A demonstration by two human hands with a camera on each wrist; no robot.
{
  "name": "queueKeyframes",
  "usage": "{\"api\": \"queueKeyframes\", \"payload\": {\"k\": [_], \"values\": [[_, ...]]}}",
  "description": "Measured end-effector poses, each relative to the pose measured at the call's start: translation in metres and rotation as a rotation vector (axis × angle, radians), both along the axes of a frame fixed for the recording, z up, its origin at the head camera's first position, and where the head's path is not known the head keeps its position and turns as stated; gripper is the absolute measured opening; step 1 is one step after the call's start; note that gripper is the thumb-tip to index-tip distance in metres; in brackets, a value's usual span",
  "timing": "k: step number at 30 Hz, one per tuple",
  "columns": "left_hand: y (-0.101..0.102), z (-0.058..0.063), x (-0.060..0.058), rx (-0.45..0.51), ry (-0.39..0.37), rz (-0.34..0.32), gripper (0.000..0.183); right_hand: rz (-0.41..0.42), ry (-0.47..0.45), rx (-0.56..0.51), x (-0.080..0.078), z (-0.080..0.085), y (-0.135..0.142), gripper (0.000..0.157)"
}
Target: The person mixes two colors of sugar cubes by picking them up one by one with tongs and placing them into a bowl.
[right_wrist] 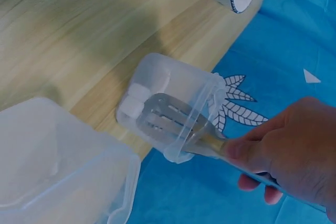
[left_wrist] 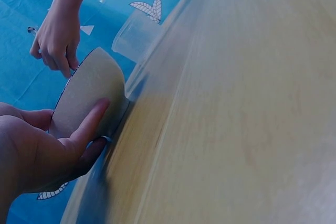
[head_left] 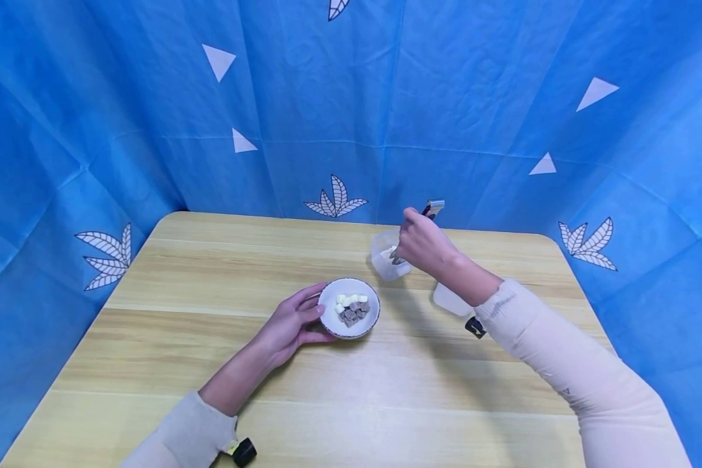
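My left hand [head_left: 295,322] grips a white bowl [head_left: 330,322] with a dark speckled rim, thumb at the rim and fingers around its outer side. White cubes [head_left: 340,300] and grey-brown cubes [head_left: 351,316] lie inside the bowl. Beyond it to the right, my right hand [head_left: 424,244] holds metal tongs [right_wrist: 176,115] by the handle, thumb on top. The slotted head of the tongs reaches down into a small clear plastic container [right_wrist: 168,72]. White cubes [right_wrist: 135,100] sit at the bottom of that container, right beside the slotted tip.
A second translucent container [head_left: 452,300] stands to the right, partly covered by the right forearm; in the right wrist view the container [right_wrist: 52,150] fills the lower left. The wooden table [head_left: 210,260] ends just behind the small container, against a blue curtain [head_left: 304,84].
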State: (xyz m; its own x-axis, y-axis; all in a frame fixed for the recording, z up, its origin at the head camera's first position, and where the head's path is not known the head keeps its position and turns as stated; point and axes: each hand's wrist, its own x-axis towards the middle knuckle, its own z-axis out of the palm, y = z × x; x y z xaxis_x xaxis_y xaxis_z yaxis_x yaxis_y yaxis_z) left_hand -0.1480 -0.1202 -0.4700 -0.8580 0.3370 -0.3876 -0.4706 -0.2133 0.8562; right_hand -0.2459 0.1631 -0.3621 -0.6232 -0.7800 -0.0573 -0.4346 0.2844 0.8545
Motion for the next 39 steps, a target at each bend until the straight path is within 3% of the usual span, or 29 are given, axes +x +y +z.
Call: {"api": "queueKeyframes", "payload": {"k": [5,23,39], "values": [[0.000,0.000,-0.001,0.003,-0.001,0.008,0.057,0.035,0.008,-0.039,0.000,0.000,0.004,0.043],[0.001,-0.001,-0.001,0.009,-0.001,-0.001,0.059,0.016,-0.021,-0.048,-0.002,-0.006,0.010,0.040],[0.000,0.001,0.000,0.009,-0.002,0.010,0.058,0.112,0.002,-0.262,0.007,-0.008,0.028,0.029]]}}
